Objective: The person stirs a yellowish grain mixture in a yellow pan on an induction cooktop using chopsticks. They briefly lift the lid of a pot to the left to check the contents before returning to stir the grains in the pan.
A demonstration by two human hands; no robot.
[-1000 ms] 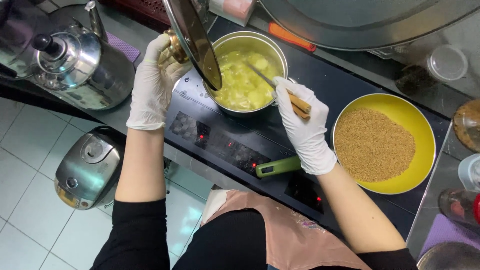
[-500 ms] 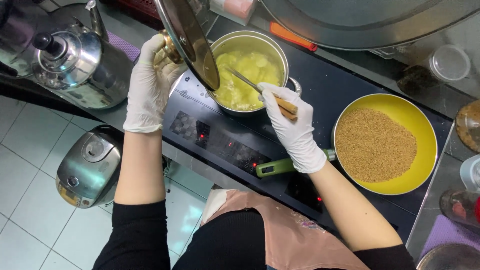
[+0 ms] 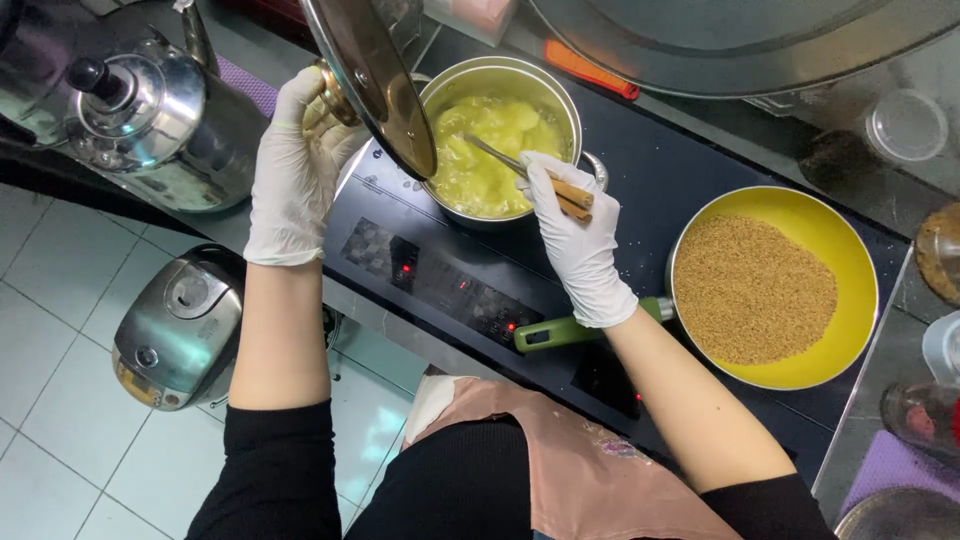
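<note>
Left hand (image 3: 295, 170) on lid (image 3: 372, 80); right hand (image 3: 578, 235) on ladle (image 3: 520, 170)

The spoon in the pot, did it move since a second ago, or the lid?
The right hand slid left along the pot's rim, carrying the wooden-handled spoon across the yellow food. The left hand kept the lid lifted and tilted beside the steel pot, hardly shifting. The yellow pan of brown grains, the kettle and the rice cooker stayed put.
</note>
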